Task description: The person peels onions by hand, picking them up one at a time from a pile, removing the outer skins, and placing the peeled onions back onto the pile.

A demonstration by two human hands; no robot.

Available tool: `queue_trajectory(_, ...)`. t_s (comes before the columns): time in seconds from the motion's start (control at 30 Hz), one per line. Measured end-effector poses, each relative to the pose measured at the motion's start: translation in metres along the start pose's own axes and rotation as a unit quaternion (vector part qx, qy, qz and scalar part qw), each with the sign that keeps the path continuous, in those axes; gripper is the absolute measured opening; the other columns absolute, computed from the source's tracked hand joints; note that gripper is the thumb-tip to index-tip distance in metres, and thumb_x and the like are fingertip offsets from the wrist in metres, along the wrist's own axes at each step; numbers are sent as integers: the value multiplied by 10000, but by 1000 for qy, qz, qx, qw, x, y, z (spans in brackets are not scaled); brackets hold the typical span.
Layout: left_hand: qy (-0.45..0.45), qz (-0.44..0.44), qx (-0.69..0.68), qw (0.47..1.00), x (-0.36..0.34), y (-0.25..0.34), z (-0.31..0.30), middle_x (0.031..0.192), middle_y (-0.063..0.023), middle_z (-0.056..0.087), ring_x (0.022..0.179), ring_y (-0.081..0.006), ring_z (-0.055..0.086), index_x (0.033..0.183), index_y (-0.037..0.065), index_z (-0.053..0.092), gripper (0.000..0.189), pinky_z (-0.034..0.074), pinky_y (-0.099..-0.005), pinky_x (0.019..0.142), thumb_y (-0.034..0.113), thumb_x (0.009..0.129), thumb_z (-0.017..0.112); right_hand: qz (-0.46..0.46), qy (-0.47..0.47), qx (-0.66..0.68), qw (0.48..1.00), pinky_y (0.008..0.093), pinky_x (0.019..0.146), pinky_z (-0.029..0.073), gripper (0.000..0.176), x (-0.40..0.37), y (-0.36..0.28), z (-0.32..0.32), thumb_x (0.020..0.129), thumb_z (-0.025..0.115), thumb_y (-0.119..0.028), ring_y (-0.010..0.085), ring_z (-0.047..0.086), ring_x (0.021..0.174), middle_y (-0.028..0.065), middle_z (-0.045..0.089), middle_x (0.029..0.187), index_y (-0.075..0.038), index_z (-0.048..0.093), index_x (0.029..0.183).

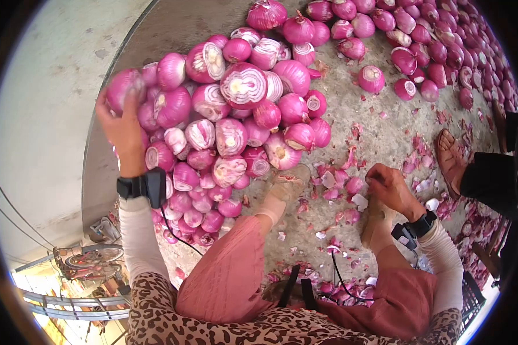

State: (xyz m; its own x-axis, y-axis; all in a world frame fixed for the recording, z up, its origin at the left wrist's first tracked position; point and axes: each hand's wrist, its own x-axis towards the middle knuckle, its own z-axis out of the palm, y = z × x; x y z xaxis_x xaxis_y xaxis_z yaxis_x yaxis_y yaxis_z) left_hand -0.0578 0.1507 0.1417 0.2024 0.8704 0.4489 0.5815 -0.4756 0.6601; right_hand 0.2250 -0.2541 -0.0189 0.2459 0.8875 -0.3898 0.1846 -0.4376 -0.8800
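Note:
My left hand point(121, 126) is at the far left of the onion heap, its fingers wrapped round a red onion point(118, 91), slightly blurred. Beside it lies the heap of peeled red onions point(231, 137), several with cut ends showing pale rings. A large cut onion point(243, 85) sits near the top. My right hand point(390, 187) is held above my right foot, its fingers curled closed; what they hold, if anything, I cannot make out. Close to that hand, a small piece of onion point(354, 185) and loose skins point(360, 201) lie on the floor.
More red onions point(437, 49) spread over the concrete floor point(339, 115) at the upper right. Another person's sandalled foot point(450, 161) is at the right. Onion peelings point(420, 161) are scattered about. A pale wall point(46, 115) borders the left, and a black crate point(473, 299) stands lower right.

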Motion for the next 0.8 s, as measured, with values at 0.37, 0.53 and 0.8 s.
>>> queue_trajectory(0.37,-114,325,418,841,9,-67,-8,1332,-291,395,1213,-458,380,1330,47,434,572,310,-507,1012,185,801,604,-35,25,-53,998,304,619,480,108,3,9,-10,825,597,-58,164,617,711,105,623,738,-7,585,920)
queue_trajectory(0.53,-33,311,312,897,-26,-17,21,1349,-264,398,1253,-423,364,1319,16,438,522,281,-488,1044,158,836,575,-41,38,-116,992,358,596,492,133,24,28,-37,825,619,-120,250,634,646,126,633,698,-9,598,897)
queue_trajectory(0.8,-329,276,25,903,-143,70,85,1288,-206,445,1160,-348,476,1143,-12,561,380,397,-404,962,-1,764,593,-69,157,-242,955,399,778,485,503,91,46,-78,732,715,-136,343,596,932,215,574,1010,-9,468,1151)
